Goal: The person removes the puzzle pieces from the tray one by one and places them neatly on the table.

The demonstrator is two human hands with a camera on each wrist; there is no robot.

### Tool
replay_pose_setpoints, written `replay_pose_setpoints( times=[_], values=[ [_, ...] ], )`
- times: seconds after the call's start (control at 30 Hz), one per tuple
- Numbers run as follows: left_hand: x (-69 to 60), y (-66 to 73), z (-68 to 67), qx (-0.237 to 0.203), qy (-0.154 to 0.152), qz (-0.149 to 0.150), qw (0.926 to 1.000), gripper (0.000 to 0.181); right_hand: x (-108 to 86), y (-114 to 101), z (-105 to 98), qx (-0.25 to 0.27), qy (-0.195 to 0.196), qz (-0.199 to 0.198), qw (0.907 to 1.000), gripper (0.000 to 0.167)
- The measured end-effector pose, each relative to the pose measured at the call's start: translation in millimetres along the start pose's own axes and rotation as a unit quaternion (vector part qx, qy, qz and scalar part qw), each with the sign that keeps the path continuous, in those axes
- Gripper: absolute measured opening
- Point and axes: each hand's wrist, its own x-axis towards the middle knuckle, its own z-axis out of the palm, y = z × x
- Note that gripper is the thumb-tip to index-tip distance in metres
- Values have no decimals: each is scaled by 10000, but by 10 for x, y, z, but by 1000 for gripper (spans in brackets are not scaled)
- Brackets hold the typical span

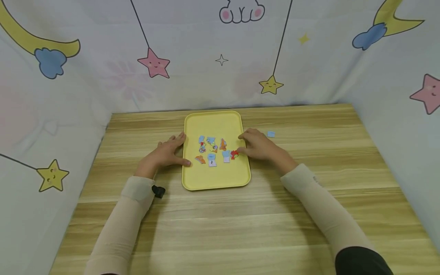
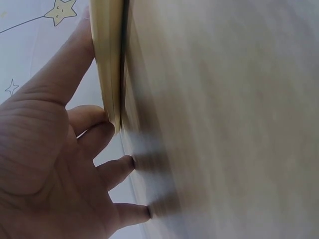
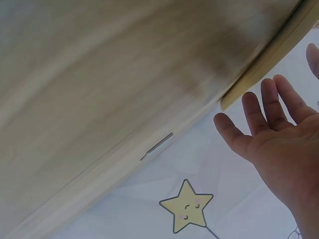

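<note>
left hand (image 1: 166, 152): touching yellow tray (image 1: 215, 177) | right hand (image 1: 258, 146): near red piece (image 1: 234, 154)

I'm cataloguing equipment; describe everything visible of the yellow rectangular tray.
The yellow rectangular tray looks like smooth plastic, with rounded corners and a low raised rim. It lies flat on the pale wood-grain table, long sides running front to back. Small colourful printed cardboard-like pieces lie on it. The bare left hand touches its left edge; the bare right hand is over its right edge.

Pieces (image 1: 211, 157) too small for clear detail, tray (image 2: 106, 59) partly outside the left-wrist view.
</note>
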Motion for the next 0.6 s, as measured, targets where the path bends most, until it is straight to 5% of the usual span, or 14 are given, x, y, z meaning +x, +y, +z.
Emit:
replay_pose_setpoints(
  times=[0.6],
  values=[
    [-3,-16,5,54,0,-43,10000,123,42,-219,147,-439,-364,-374,9977,51]
  ],
)
